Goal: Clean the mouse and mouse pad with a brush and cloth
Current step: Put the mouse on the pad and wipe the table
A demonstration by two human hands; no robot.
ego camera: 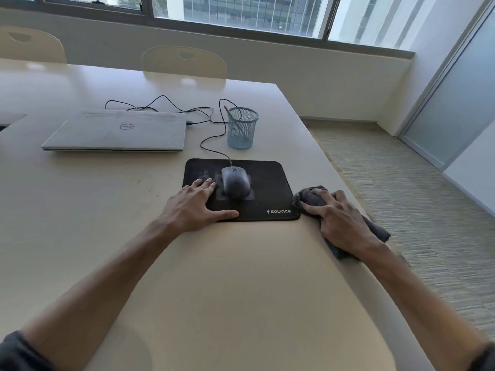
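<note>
A black mouse pad (270, 183) lies on the cream table (241, 277), with a grey wired mouse (235, 182) resting on its middle. My left hand (194, 203) lies flat on the pad's left part, fingers straight, just left of the mouse. My right hand (334, 218) rests on a dark grey cloth (375, 231) beside the pad's right edge, fingers curled round a bunched part of it. A thin brush handle (235, 121) leans inside the blue mesh cup (242, 135) behind the pad.
A closed silver laptop (117, 129) sits at the back left, with the mouse cable (211, 140) looping from it to the mouse. The table's right edge (340, 183) runs close to the cloth. Two chairs (184, 62) stand beyond the table.
</note>
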